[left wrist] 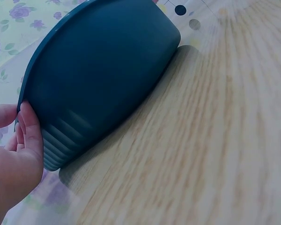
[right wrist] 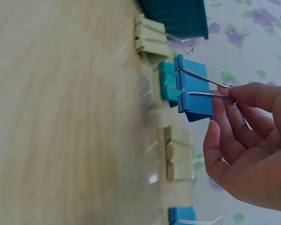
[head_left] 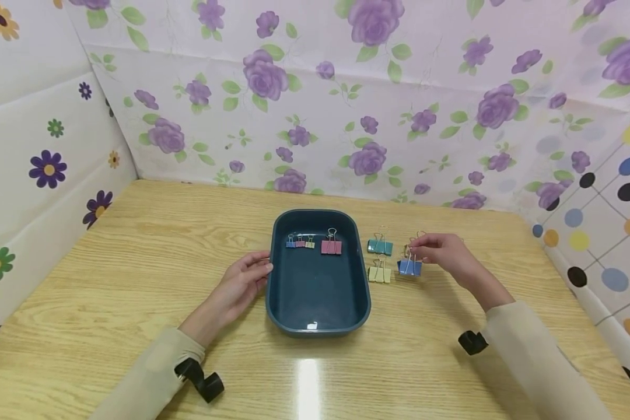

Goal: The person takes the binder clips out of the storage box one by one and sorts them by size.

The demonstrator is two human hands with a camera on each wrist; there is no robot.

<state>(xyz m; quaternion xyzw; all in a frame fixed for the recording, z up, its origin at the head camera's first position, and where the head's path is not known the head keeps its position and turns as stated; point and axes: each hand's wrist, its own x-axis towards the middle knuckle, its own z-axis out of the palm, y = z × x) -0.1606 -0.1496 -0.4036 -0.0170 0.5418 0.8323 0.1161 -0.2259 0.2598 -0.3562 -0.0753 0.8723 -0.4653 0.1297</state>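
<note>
Left hand (head_left: pixel 237 287): pinching a dark-blue tray (head_left: pixel 315 291) at its left rim. Right hand (head_left: pixel 446 251): pinching one blue binder clip (head_left: pixel 410 268) by its handles, right of the tray. Step, apparently: loading; next move likely calls for carrying the clip left over the right rim.

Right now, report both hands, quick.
Left hand: closed, pinching the rim of the dark tray.
Right hand: closed, holding a blue binder clip.
</note>
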